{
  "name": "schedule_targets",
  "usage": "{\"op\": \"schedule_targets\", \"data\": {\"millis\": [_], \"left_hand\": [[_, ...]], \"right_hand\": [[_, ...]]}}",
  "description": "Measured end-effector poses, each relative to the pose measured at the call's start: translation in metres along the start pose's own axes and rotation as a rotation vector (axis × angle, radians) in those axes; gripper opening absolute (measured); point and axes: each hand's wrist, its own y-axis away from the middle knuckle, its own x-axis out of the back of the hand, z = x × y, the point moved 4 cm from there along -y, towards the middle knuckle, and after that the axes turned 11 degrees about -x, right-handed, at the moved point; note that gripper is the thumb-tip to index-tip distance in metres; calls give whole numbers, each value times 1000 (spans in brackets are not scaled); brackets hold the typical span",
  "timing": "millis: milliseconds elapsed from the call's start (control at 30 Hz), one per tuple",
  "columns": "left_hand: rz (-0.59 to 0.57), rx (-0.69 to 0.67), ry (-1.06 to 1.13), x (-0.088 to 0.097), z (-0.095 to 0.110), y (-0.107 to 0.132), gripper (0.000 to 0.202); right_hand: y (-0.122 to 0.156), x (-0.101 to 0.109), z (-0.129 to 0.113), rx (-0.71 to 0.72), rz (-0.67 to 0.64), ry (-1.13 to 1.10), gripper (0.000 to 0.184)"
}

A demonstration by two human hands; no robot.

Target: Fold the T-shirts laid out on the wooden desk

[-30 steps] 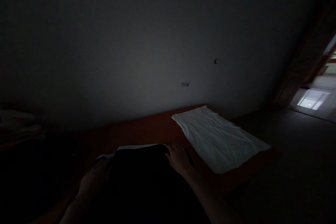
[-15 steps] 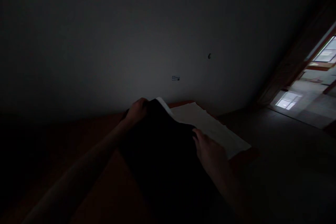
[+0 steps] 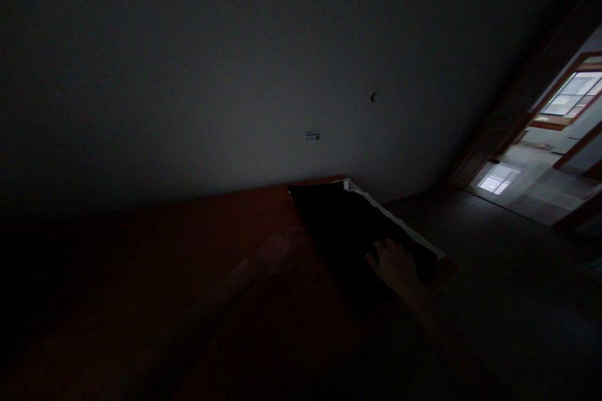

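Observation:
A black piece of cloth (image 3: 338, 225) lies flat near the right end of a reddish-brown wooden surface (image 3: 211, 219). A strip of white cloth (image 3: 399, 223) shows along its far right edge, with the rest covered by the black one. My right hand (image 3: 394, 265) rests on the black cloth, fingers spread and nothing gripped. Just left of the cloth, over the wood, is my left hand (image 3: 277, 252); darkness and motion blur hide how its fingers are set.
A pale wall (image 3: 211, 88) rises behind the wooden surface, bearing a small printed label (image 3: 313, 136) and a round spot (image 3: 374, 97). Dark floor (image 3: 489, 250) lies to the right. Beyond a doorway, a bright window (image 3: 574, 94) reflects on the shiny floor. The light is very dim.
The black cloth, held up by both hands before, now lies spread over the white cloth. Both hands have let go; the left came down and nearer, the right moved onto the cloth.

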Motion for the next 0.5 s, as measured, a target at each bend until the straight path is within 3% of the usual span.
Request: {"op": "schedule_targets", "data": {"millis": [167, 300, 400, 500], "left_hand": [[102, 303, -55, 3, -25, 143, 36], [288, 513, -84, 26, -36, 249, 34], [418, 633, -77, 39, -37, 303, 30], [523, 750, -77, 45, -40, 330, 27]], "right_hand": [[20, -40, -52, 232, 21, -304, 58], [27, -77, -60, 260, -35, -372, 70], [16, -85, -61, 259, -47, -369, 69], [8, -62, -90, 263, 92, -389, 58]]}}
